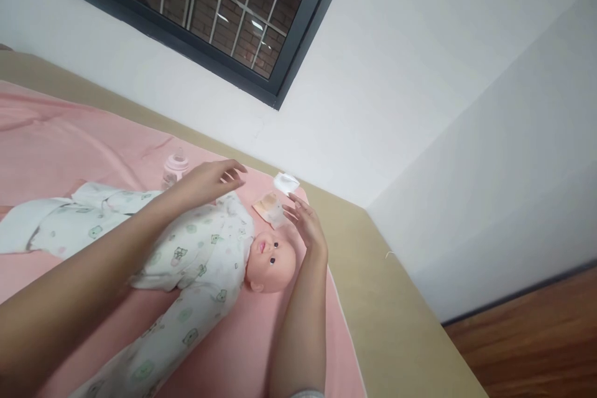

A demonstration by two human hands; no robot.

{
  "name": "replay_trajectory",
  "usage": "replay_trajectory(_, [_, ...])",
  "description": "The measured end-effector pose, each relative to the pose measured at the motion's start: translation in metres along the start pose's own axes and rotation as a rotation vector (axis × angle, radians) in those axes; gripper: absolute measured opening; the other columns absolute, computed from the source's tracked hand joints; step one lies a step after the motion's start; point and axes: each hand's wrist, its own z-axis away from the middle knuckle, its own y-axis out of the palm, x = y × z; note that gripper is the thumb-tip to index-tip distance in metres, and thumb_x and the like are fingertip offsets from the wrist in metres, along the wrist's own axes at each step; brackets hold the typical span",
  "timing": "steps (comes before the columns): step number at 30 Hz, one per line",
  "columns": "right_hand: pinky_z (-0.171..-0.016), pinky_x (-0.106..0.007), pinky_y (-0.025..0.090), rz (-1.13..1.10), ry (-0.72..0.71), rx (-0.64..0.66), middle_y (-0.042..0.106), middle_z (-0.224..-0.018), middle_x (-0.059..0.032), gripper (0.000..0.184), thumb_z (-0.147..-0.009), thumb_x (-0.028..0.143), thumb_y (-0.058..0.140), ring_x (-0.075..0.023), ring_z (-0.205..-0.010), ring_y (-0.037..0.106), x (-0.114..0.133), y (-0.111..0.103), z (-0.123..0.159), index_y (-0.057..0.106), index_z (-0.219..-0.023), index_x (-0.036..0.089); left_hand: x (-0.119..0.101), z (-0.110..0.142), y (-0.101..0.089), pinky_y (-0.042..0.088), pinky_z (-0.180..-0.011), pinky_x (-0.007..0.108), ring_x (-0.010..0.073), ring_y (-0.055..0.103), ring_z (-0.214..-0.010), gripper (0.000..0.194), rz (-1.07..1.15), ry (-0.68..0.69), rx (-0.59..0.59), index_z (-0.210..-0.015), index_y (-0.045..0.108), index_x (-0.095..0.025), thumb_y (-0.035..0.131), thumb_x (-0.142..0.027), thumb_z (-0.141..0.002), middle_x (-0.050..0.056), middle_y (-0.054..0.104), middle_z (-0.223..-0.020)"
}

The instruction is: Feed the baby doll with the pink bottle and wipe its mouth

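A baby doll in a white printed sleepsuit lies on a pink blanket, its head toward the right. My left hand hovers over the doll's chest and shoulder, fingers stretched out, holding nothing. My right hand is raised just above the doll's head, fingers apart and empty. It is close to a small orange-and-white packet and a crumpled white piece lying past the head.
A pink-capped baby bottle stands on the blanket behind the doll. The blanket covers a tan mattress set against a white wall under a barred window. Wooden floor shows at the right.
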Motion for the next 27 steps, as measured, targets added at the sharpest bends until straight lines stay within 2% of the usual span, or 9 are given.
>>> replay_trajectory(7, [-0.096, -0.042, 0.049, -0.219, 0.221, 0.024, 0.045, -0.143, -0.0045, 0.050, -0.068, 0.039, 0.077, -0.0248, -0.108, 0.062, -0.046, -0.001, -0.009, 0.062, -0.115, 0.026, 0.032, -0.006, -0.047, 0.049, -0.080, 0.035, 0.0249, 0.064, -0.091, 0.044, -0.027, -0.121, -0.190, -0.103, 0.066, -0.020, 0.055, -0.053, -0.077, 0.006, 0.069, -0.103])
replay_trajectory(12, [-0.099, -0.046, 0.047, -0.275, 0.259, 0.097, 0.033, -0.151, -0.0046, 0.052, -0.071, 0.038, 0.075, -0.0278, -0.114, 0.060, -0.060, -0.004, -0.010, 0.058, -0.119, 0.026, 0.047, -0.005, -0.063, 0.049, -0.077, 0.032, 0.0234, 0.064, -0.090, 0.043, -0.024, -0.215, -0.237, -0.104, 0.066, -0.022, 0.059, -0.053, -0.075, 0.004, 0.068, -0.102])
replay_trajectory(16, [-0.103, -0.049, 0.043, -0.287, 0.274, 0.133, 0.044, -0.143, -0.0070, 0.052, -0.075, 0.038, 0.071, -0.0291, -0.116, 0.058, -0.063, -0.008, -0.005, 0.057, -0.123, 0.025, 0.060, -0.007, -0.069, 0.047, -0.081, 0.033, 0.0232, 0.063, -0.091, 0.042, -0.073, -0.273, -0.246, -0.103, 0.065, -0.024, 0.057, -0.053, -0.074, 0.002, 0.068, -0.102])
replay_trajectory(22, [-0.108, -0.051, 0.037, -0.293, 0.293, 0.166, 0.052, -0.136, -0.0089, 0.050, -0.077, 0.040, 0.068, -0.0293, -0.116, 0.059, -0.062, -0.014, 0.000, 0.057, -0.123, 0.025, 0.083, -0.014, -0.076, 0.045, -0.087, 0.033, 0.0251, 0.061, -0.099, 0.043, -0.166, -0.389, -0.225, -0.106, 0.064, -0.024, 0.054, -0.051, -0.074, 0.002, 0.068, -0.105])
replay_trajectory(27, [-0.108, -0.050, 0.037, -0.276, 0.281, 0.185, 0.061, -0.125, -0.0094, 0.051, -0.076, 0.044, 0.067, -0.0280, -0.112, 0.061, -0.056, -0.020, 0.006, 0.057, -0.121, 0.023, 0.103, -0.016, -0.077, 0.045, -0.089, 0.043, 0.0305, 0.061, -0.096, 0.057, -0.194, -0.448, -0.202, -0.114, 0.060, -0.017, 0.058, -0.054, -0.070, 0.010, 0.067, -0.106])
